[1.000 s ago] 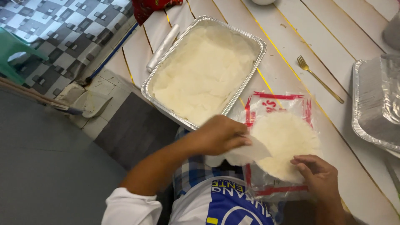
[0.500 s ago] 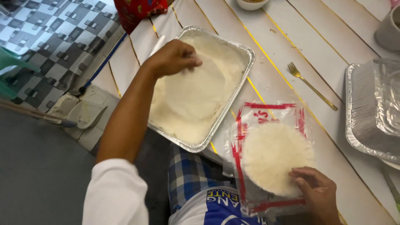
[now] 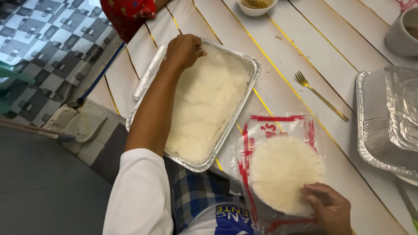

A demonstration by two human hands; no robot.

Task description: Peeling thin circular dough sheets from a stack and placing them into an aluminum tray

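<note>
In the head view, the left hand [image 3: 183,50] reaches to the far corner of the rectangular aluminium foil tray [image 3: 248,93], which is lined with thin white round sheets [image 3: 204,102]. Its grip is curled with the fingertips pressed down on the top sheet near the tray's rim; I cannot tell if it pinches an edge or only flattens it. The right hand [image 3: 328,209] rests at the near edge of the stack of white round wrappers [image 3: 283,172], which lies on its clear plastic bag with red print [image 3: 265,130], just beside the tray. Its fingers are bent and touch the rim of the stack, holding it down more than pinching.

To do this step well, I judge that the sheet should be pressed gently from the middle toward the corner, so it lies flat and does not tear, and its edge should meet the foil wall without folding. The right hand should keep the stack steady on the white plank desk [image 3: 296,48].

A gold fork [image 3: 320,95] lies apart, between the tray and a second foil tray [image 3: 387,126] at the right.
</note>
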